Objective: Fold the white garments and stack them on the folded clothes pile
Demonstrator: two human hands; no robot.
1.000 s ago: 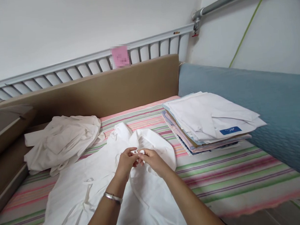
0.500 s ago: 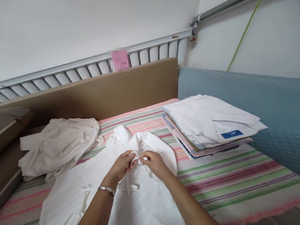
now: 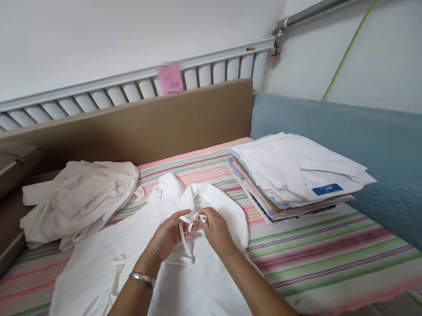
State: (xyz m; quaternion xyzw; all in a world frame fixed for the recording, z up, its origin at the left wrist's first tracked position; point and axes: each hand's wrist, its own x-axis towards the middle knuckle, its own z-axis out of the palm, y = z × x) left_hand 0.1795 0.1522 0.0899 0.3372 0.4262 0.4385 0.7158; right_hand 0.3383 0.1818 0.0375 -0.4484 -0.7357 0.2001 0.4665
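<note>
A white garment [image 3: 106, 246] with narrow cloth ties lies spread out in front of me. Above its upper part, my right hand [image 3: 216, 230] pinches a white cloth tie [image 3: 184, 240] between thumb and fingertips. The same strip passes through my left hand [image 3: 170, 236], its thumb on one side and its fingers behind, with an end hanging down over the garment. Further down on the left, another tie [image 3: 118, 262] rests in a loop on the cloth. My wrists lie low over the garment, a metal bracelet [image 3: 142, 279] on the left one.
A crumpled white cloth pile [image 3: 83, 196] lies to the left, by a brown box-like piece [image 3: 9, 171]. Folded clothes [image 3: 298, 168] are stacked on the right. Beneath is a striped sheet [image 3: 333, 246]; a brown board [image 3: 181, 124] and a blue padded side [image 3: 335, 129] border it.
My hands have drawn slightly apart, and the left hand's fingers have opened out somewhat. The tie now hangs longer between and below them. The view has shifted slightly.
</note>
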